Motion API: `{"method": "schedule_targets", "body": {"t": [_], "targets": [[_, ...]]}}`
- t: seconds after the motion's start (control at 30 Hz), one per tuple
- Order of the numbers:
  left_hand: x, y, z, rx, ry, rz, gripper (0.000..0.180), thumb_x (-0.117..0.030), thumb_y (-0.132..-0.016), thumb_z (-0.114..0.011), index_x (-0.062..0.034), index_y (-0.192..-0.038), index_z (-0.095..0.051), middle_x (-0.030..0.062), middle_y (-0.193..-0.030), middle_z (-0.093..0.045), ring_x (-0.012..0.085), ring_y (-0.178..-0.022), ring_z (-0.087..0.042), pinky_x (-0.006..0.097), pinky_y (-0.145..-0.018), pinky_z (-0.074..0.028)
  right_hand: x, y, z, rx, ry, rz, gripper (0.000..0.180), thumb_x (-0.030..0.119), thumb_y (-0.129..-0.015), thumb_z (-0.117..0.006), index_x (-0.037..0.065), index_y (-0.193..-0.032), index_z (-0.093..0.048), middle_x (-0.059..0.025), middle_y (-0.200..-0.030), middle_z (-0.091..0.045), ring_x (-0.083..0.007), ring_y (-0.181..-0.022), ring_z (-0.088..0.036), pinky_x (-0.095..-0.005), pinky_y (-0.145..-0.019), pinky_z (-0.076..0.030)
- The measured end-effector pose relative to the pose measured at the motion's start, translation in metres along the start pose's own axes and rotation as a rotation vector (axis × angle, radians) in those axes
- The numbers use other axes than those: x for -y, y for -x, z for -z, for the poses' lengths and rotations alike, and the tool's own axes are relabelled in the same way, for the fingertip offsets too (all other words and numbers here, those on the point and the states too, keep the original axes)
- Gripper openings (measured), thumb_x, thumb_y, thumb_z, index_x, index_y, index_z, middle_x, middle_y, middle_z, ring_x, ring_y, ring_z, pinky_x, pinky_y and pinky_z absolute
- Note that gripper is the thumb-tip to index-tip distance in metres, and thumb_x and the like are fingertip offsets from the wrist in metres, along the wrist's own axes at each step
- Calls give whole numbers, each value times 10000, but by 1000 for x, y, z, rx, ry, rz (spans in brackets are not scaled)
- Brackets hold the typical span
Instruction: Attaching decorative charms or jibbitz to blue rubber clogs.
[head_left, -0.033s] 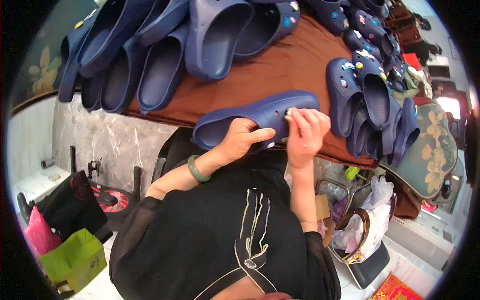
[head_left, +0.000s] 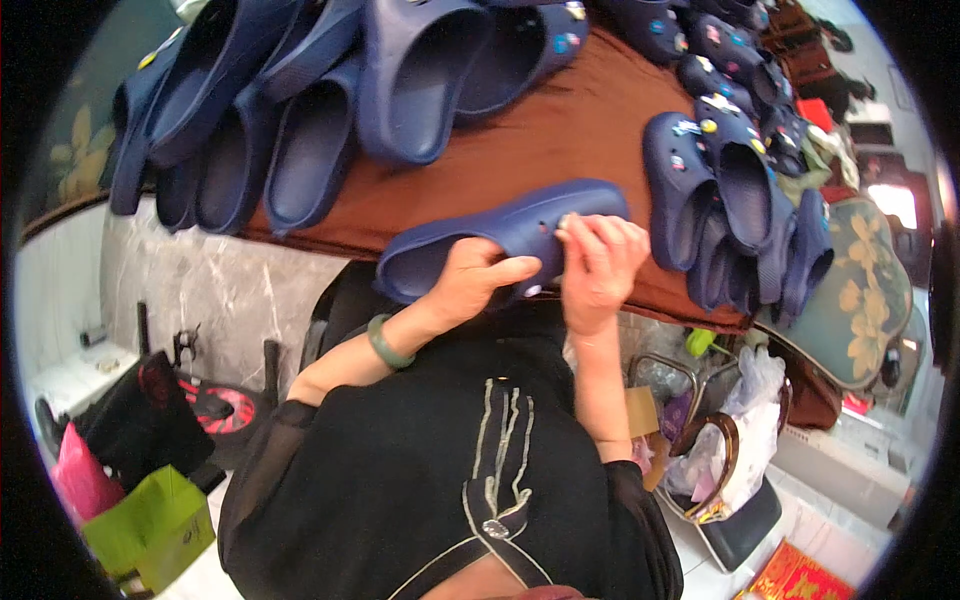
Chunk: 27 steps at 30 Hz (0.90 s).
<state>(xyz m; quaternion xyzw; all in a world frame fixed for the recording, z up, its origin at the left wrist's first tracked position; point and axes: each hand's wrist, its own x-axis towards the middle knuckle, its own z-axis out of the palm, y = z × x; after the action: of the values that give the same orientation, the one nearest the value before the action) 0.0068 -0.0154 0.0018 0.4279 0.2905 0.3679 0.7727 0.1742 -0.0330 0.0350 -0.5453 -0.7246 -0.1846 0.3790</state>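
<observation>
A dark blue clog (head_left: 455,228) lies on its side across the near table edge, its heel opening to the left and its toe to the right. My left hand (head_left: 470,285) is closed round its upper, fingers inside the opening and thumb outside. At the holes near the toe, my right hand (head_left: 604,262) pinches with thumb and forefinger against the clog. Something small and pale shows at those fingertips, too covered to make out. A small white charm (head_left: 533,291) sits on the clog's near side.
Plain blue clogs (head_left: 315,150) stand in a pile on the brown cloth (head_left: 590,110) at left. More blue clogs with colourful charms (head_left: 745,170) stand at right. A bag with plastic wrapping (head_left: 745,440) is low at right; a green paper bag (head_left: 150,525) stands low at left.
The whole view has shifted slightly, with the scene sitting a little farther left. Both hands keep the same hold on the clog.
</observation>
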Motion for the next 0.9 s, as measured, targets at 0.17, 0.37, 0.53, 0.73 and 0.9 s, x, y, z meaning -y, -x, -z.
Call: {"method": "schedule_targets", "body": {"t": [0.17, 0.37, 0.53, 0.73, 0.9], "targets": [[10, 1, 4, -26, 135, -31, 249, -166, -874, -642, 4, -1055, -660, 3, -926, -650, 73, -812, -571, 232, -731, -466, 5, 1, 0, 117, 35, -6, 358, 161, -702, -744, 128, -1047, -656, -2, -985, -601, -233, -977, -524, -469, -901, -355], [10, -3, 1, -90, 189, -22, 235, -144, -875, -639, 22, -1040, -663, 15, -927, -655, 67, -805, -575, 222, -725, -470, 3, 7, 4, 220, 97, -4, 314, 160, -770, -684, 102, -1078, -667, -19, -1061, -599, -272, -1083, -508, -519, -1003, -298], [13, -8, 2, -146, 89, 15, 227, -100, -842, -628, 43, -1015, -663, 46, -917, -669, 99, -790, -611, 246, -723, -491, -5, 0, 8, 295, 179, 154, 319, 136, -772, -677, 53, -1078, -652, -30, -1055, -604, -197, -1092, -555, -564, -986, -316], [1, -5, 3, -111, -38, -8, 241, -139, -851, -636, 21, -1028, -671, -5, -868, -646, 62, -760, -553, 227, -690, -455, -13, -20, 17, 450, 168, 414, 310, 112, -771, -667, 0, -1059, -646, -67, -1037, -610, -189, -1079, -574, -539, -956, -372], [0, -5, -1, -118, 14, -97, 258, -160, -861, -632, 18, -1044, -665, -8, -874, -643, 71, -784, -556, 238, -718, -456, -12, -33, 21, 587, 192, 510, 291, 100, -767, -658, -15, -1034, -639, -75, -1040, -604, -219, -1052, -577, -496, -967, -371]]}}
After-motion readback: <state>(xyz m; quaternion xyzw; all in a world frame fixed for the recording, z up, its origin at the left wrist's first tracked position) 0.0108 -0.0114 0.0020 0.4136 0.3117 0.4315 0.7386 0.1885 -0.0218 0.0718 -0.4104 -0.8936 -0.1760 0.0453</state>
